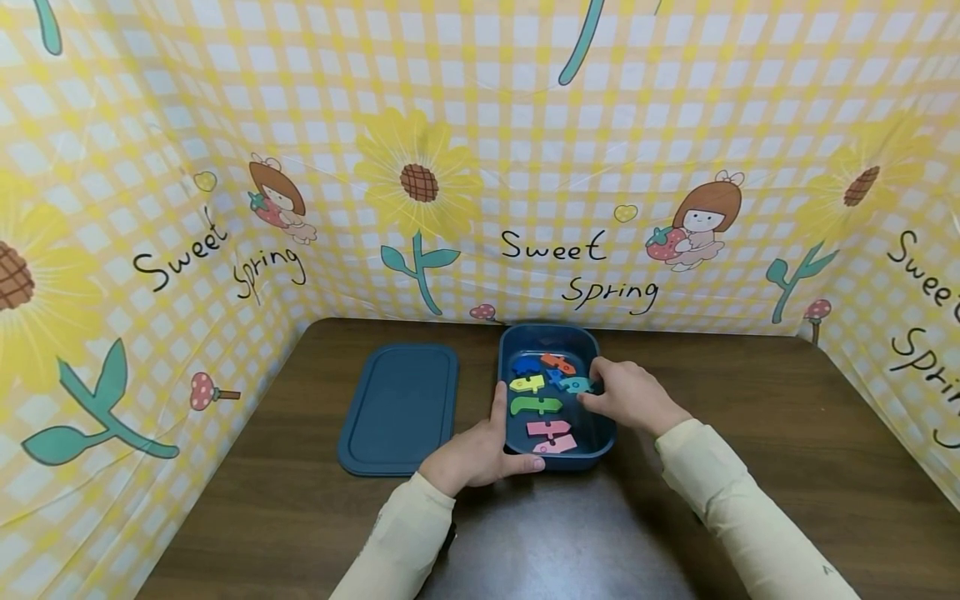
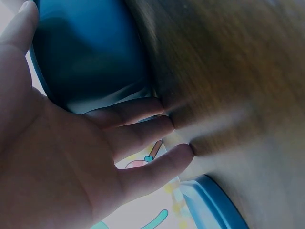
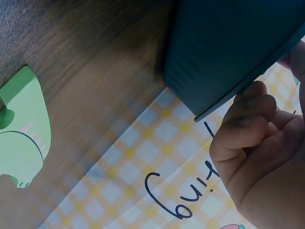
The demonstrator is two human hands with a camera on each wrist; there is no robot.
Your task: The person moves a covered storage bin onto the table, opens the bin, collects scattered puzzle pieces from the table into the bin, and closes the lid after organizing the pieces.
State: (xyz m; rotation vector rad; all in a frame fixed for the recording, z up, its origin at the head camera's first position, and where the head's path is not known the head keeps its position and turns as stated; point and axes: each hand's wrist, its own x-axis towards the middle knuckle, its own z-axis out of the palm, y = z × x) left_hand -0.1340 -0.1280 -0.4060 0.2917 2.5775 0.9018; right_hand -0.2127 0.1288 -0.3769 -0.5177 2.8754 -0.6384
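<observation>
A dark blue plastic box (image 1: pixel 555 460) holds several small coloured puzzle pieces, among them a green piece (image 1: pixel 536 405), a yellow piece (image 1: pixel 527 383) and an orange piece (image 1: pixel 558 364). My left hand (image 1: pixel 480 450) rests against the box's left side and front corner, its fingers extended and thumb along the front wall. Over the right rim reaches my right hand (image 1: pixel 630 396), thumb and index finger pinching the end of a teal piece (image 1: pixel 574 384). Its other fingers (image 3: pixel 255 117) are curled outside the box wall.
Left of the box lies a matching dark blue lid (image 1: pixel 401 408) on the brown wooden table (image 1: pixel 255 492). A light green dinosaur-shaped piece (image 3: pixel 26 129) lies on the table in the right wrist view. Yellow checked cloth (image 1: pixel 525 150) walls off the back and sides.
</observation>
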